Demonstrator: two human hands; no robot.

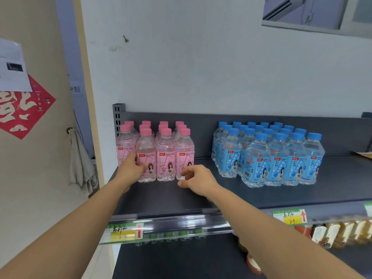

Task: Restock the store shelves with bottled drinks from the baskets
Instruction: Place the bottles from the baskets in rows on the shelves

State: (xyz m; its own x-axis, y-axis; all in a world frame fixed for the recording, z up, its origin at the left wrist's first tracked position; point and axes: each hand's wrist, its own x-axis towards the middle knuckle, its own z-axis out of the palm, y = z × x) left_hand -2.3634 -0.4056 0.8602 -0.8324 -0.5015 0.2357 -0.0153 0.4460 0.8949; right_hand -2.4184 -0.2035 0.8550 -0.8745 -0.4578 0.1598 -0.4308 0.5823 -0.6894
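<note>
Several pink-capped peach soda bottles [165, 158] stand in rows at the left end of the dark top shelf [201, 196]. My left hand [131, 168] holds the front-left pink bottle [146, 150], fingers round its left side and thumb across its label. My right hand [198, 179] hovers just above the shelf by the base of the front-right pink bottle [184, 156]. Its fingers are loosely curled, the fingertips at the bottle, holding nothing. A block of several blue-capped bottles [269, 158] stands further right on the same shelf. No basket is in view.
The shelf's front rail carries price tags [124, 232]. Amber bottles [342, 232] fill the lower shelf at right, with bottle caps beneath my right forearm. A white wall rises behind the shelf. A door with a red paper ornament [24, 111] and a grey cloth [80, 162] is at left.
</note>
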